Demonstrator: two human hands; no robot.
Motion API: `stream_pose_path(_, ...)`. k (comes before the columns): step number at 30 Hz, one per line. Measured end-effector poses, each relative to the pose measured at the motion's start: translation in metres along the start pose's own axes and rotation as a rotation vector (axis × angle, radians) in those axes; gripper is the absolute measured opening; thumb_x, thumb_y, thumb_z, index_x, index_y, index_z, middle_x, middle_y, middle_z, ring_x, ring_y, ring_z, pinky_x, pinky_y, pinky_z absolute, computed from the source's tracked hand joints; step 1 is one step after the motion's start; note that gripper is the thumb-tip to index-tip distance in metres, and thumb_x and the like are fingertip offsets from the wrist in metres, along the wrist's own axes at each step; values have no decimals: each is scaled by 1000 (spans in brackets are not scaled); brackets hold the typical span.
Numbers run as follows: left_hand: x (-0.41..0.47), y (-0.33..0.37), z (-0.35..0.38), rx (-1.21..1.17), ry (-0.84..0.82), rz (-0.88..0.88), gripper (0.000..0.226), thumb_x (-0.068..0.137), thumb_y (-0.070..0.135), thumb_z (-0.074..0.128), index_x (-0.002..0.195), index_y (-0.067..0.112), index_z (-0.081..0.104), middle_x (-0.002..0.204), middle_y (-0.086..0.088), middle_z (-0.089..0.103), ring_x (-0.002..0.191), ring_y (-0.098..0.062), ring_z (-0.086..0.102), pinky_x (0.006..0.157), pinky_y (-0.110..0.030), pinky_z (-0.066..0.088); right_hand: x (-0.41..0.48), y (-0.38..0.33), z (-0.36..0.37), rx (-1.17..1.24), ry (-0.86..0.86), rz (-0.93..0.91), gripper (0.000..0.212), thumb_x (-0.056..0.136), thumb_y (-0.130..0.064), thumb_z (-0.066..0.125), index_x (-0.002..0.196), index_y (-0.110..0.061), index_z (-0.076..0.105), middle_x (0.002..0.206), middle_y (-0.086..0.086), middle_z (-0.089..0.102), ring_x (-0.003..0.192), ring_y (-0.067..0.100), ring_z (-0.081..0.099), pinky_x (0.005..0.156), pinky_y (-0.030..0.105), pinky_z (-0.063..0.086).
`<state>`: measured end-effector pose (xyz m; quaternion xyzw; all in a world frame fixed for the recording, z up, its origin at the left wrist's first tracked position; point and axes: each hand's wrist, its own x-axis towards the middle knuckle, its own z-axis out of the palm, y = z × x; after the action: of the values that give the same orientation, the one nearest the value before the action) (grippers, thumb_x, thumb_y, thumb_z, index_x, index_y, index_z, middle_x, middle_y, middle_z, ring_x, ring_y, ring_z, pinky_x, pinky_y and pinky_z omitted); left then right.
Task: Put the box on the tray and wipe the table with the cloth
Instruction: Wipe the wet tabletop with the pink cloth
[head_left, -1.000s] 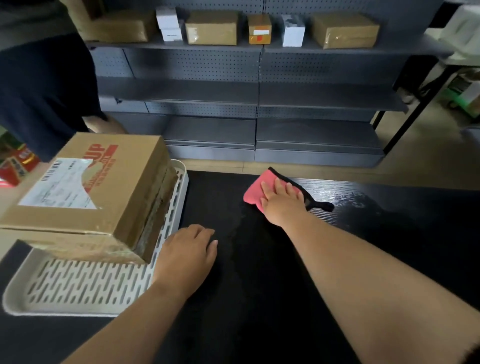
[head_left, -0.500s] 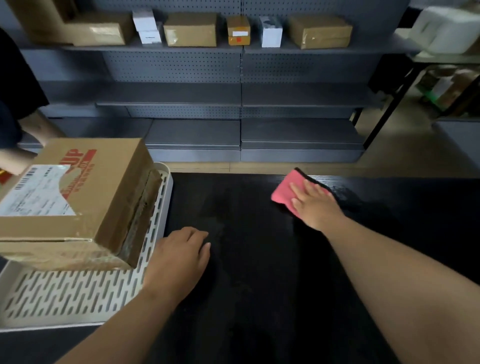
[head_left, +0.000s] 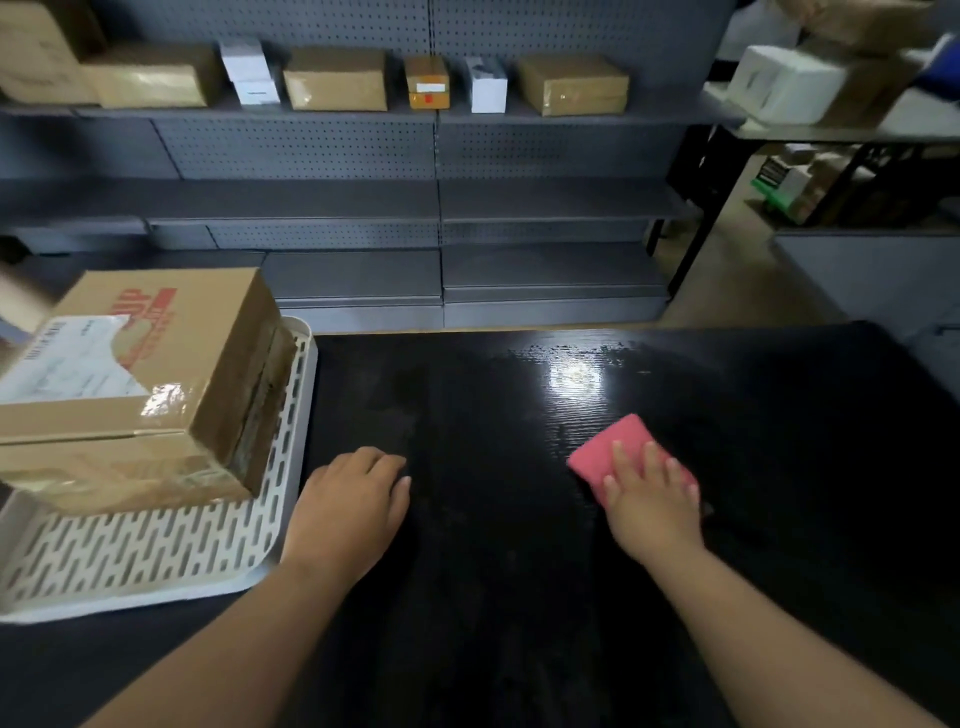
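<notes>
A brown cardboard box (head_left: 156, 374) with red print and a white label sits on the white slotted tray (head_left: 156, 556) at the left of the black table (head_left: 493, 597). My right hand (head_left: 652, 499) lies flat on a pink cloth (head_left: 605, 449), pressing it onto the table right of centre. My left hand (head_left: 353, 512) rests palm down on the table just right of the tray, fingers loosely curled, holding nothing. A wet, shiny streak (head_left: 576, 371) shows on the table beyond the cloth.
Grey pegboard shelving (head_left: 436, 202) stands behind the table, with several cardboard and white boxes (head_left: 335, 78) on its top shelf. A dark side table (head_left: 831, 130) with boxes is at the back right. A blurred bit of another person (head_left: 21, 304) shows at the left edge.
My right hand has slid the pink cloth to the right and back toward me, leaving a wet streak. My left hand has stayed beside the tray. The view has shifted right.
</notes>
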<state>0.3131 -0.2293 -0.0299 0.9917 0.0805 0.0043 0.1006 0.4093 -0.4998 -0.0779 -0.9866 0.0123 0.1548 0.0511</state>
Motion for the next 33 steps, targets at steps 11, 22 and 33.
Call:
stream_pose_path(11,-44,-32,-1,41,65,-24,26,85,29,53,100,16,69,95,-2,68,85,-24,66,72,-38,52,-15,-166,20,-71,-148,-457,54,100,-42,18,149,-36,-3,160,0,-12,146,29,-10,117,49,-5)
stream_pose_path(22,-58,-66,-22,76,62,-68,25,87,28,56,106,17,66,102,-3,68,91,-26,64,79,-42,50,-8,-211,22,-169,-143,-640,52,100,-40,19,149,-37,-1,160,1,-10,147,30,-8,116,50,-5)
stream_pose_path(33,-46,-30,-24,32,93,45,28,90,30,52,111,17,65,104,-1,65,97,-25,62,82,-39,48,-107,-57,42,-241,-68,-790,49,78,-52,35,126,-42,41,124,-9,65,108,16,66,82,39,55)
